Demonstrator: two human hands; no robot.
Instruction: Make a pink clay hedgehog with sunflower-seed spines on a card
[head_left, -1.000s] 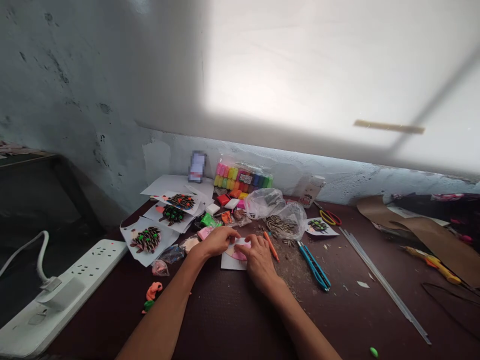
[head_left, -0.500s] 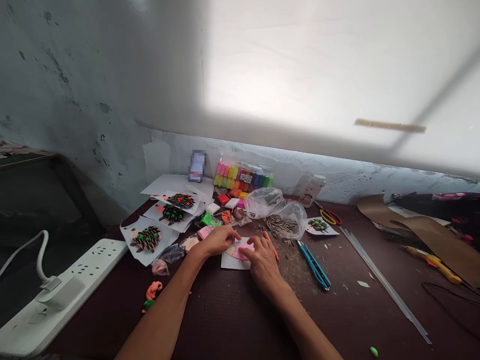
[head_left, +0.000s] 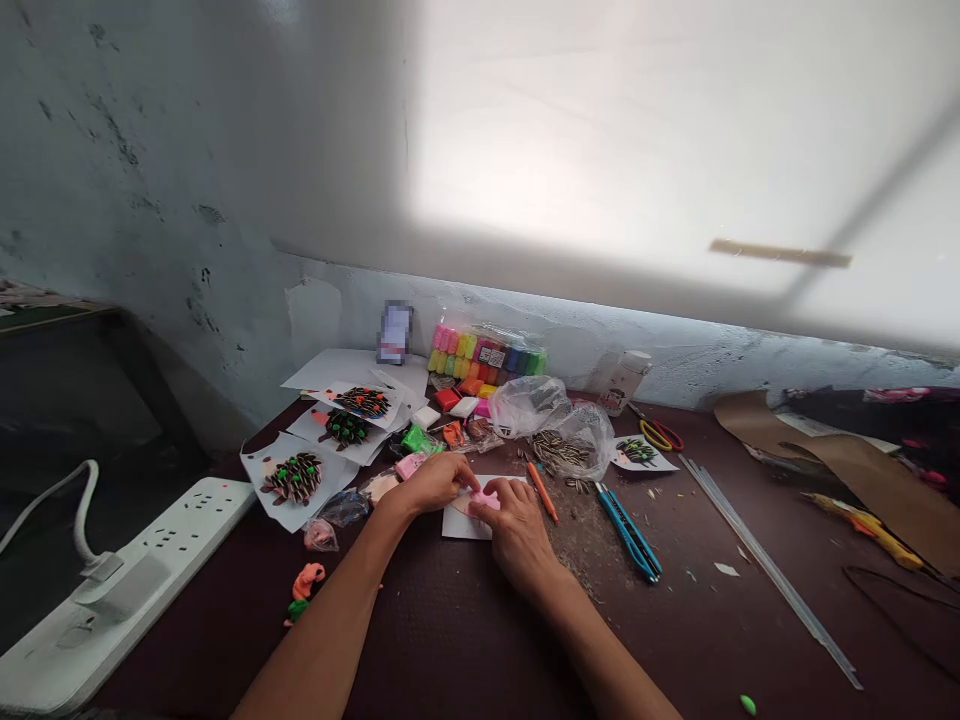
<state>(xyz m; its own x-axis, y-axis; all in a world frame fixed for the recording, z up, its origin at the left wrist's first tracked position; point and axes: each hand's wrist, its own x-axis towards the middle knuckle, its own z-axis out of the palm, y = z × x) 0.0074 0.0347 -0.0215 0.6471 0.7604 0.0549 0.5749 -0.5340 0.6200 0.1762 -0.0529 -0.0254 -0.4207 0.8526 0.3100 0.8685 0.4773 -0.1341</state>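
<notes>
A small white paper card (head_left: 457, 526) lies on the dark table in front of me, with a pale peach patch and a piece of pink clay (head_left: 484, 496) on it. My left hand (head_left: 439, 483) reaches in from the left, its thumb and fingertips curled together at the pink clay's upper left edge. From the right, my right hand (head_left: 517, 515) has its thumb and bent fingers closed on the clay, which looks bunched up between the hands. Fingers hide part of the clay. Just right of this hand lies an orange pen (head_left: 543, 492).
Behind the hands lie clay packs (head_left: 420, 438) and a bag of sunflower seeds (head_left: 570, 445). Finished hedgehog cards (head_left: 294, 478) are at left. On the right are a teal utility knife (head_left: 630, 532), scissors (head_left: 660, 433) and clear glue sticks (head_left: 772, 570). A power strip (head_left: 127, 590) stands at left.
My right hand has shifted slightly left and its fingers have drawn in, uncovering more of the orange pen. The pink clay, flatter before, now looks bunched. My left hand has barely moved.
</notes>
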